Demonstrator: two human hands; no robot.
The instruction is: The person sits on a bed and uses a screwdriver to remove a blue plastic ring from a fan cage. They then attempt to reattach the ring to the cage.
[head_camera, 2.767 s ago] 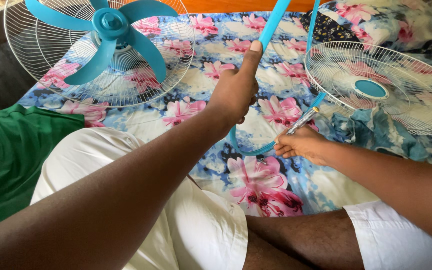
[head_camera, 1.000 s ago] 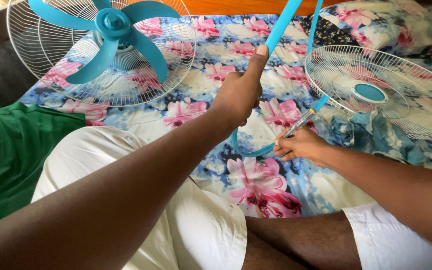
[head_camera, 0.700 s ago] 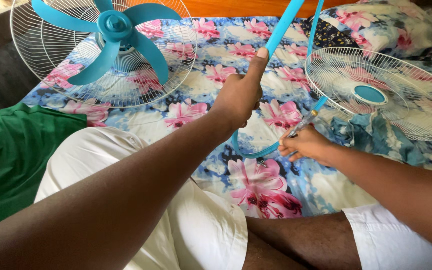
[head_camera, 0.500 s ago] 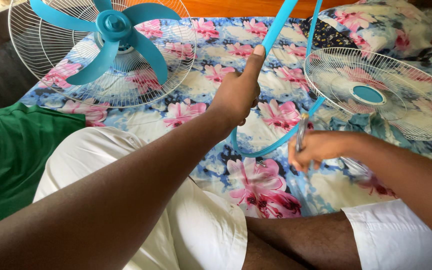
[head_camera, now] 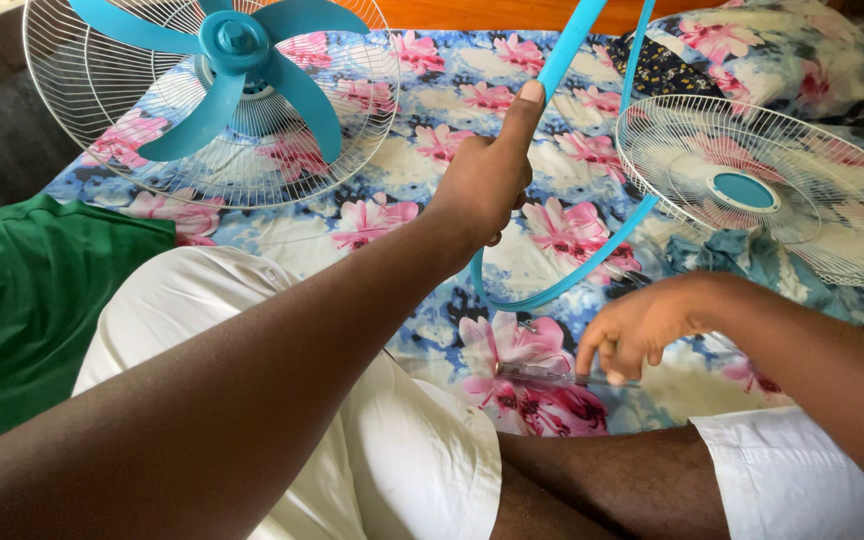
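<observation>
The left hand [head_camera: 487, 180] is closed around a blue ring [head_camera: 562, 290], a thin plastic band that loops down onto the flowery bed sheet [head_camera: 422, 130]. The thumb points up along the band. The top of the ring runs out of the picture, so its whole shape cannot be seen.

Just below the ring, the right hand [head_camera: 642, 330] rests low on the sheet. Its fingers pinch a thin screwdriver [head_camera: 542, 372] with a see-through handle. The tool lies flat on a big pink flower, and the hand hides its right end.

To the right of the ring lies a white wire fan cover [head_camera: 782, 190] with a blue middle. Its far edge is cut off. To the left of the ring, further away, sits the other wire cover with blue fan blades [head_camera: 237, 55] on it; the top is cut off too.

White shorts [head_camera: 392, 450] and a green cloth [head_camera: 22, 300] fill the space nearest the camera, below the ring.
</observation>
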